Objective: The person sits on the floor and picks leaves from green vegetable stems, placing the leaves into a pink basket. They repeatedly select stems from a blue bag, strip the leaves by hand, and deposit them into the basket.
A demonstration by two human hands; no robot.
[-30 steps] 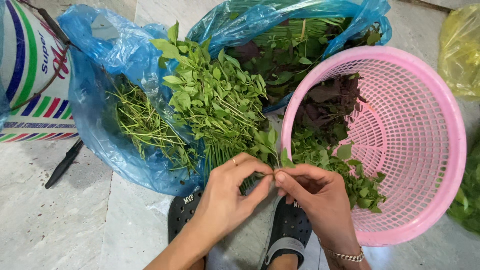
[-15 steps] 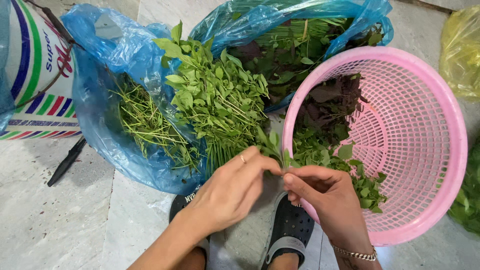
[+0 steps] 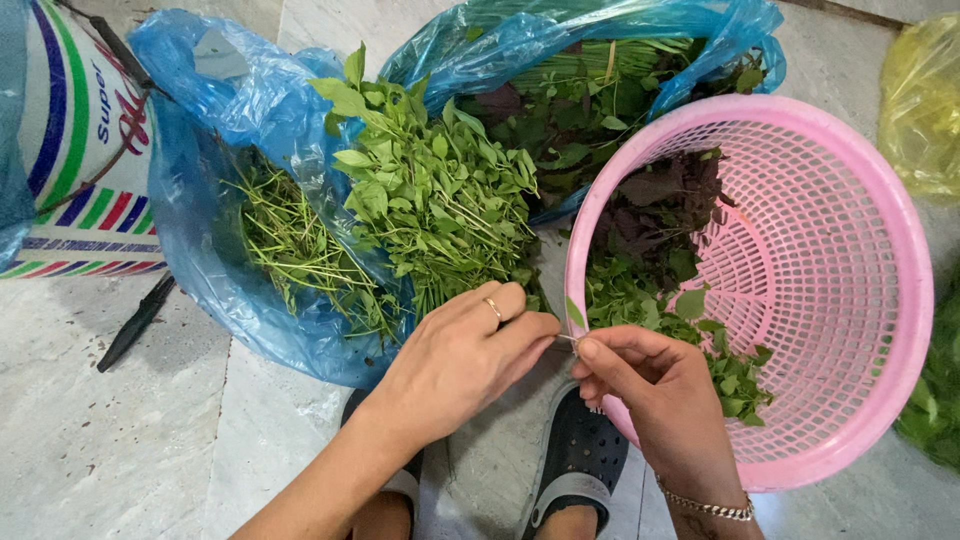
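At the far left, a white sack [image 3: 70, 150] with green, blue and red stripes is seen standing on the grey stone floor [image 3: 90, 440]. A dark, thin tool [image 3: 135, 322] is laid on the floor just beside it. Next, a blue plastic bag [image 3: 215, 200] is spread open. Bare green stalks [image 3: 290, 245] are piled on its left part, and a big bunch of leafy green herbs [image 3: 430, 200] is laid on its right part.

Below the bunch, the left hand [image 3: 455, 365] is seen with a ring on one finger. Its fingers are pressed together around a thin herb stem [image 3: 566, 340], right where the two hands meet. The same stem is pinched by the thumb and first finger of the right hand [image 3: 650, 395], just at the rim of the pink basket. A thin bracelet is worn on that wrist. Dark clogs [image 3: 580, 465] are seen under the hands.

Behind, a second blue bag [image 3: 600, 60] full of greens is seen. On the right, picked green and purple leaves [image 3: 660, 260] are held in a round pink plastic basket [image 3: 860, 300]. A yellow bag [image 3: 920, 100] is seen at the far right.
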